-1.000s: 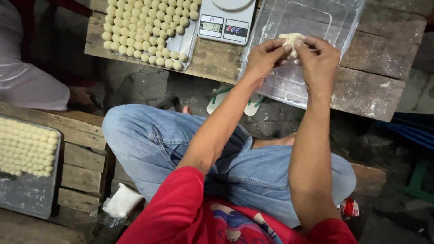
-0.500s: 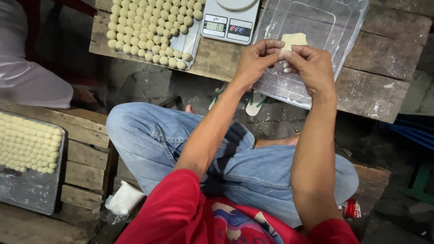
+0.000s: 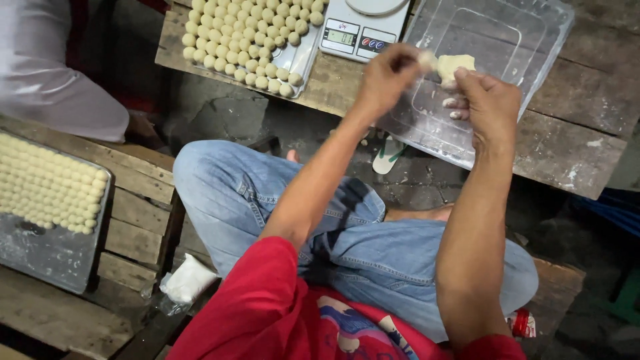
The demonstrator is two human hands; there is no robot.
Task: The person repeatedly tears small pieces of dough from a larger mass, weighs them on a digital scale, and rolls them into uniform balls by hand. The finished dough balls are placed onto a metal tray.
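Left hand (image 3: 390, 77) blurring a bit, its fingertips hiding behind dough lump (image 3: 453, 65). Right hand (image 3: 490, 103) covering lump's lower part, so can't tell its full shape. Scale (image 3: 363, 27) just left of left hand getting cut off by top edge. Tray of dough balls (image 3: 250, 37) further left also running off top.

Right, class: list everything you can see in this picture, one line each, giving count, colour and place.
Dough lump: one, pale yellow, between both hands.
Plastic tray: one, clear, on table, under the hands.
Scale: one, white, table top.
Tray of dough balls: one, many pale balls, table left.
Second tray of balls: one, grey metal, on wooden bench at left.
Wooden table: one, brown.
Plastic bag: one, white, by bench.
Left hand: pinching dough.
Right hand: holding dough.
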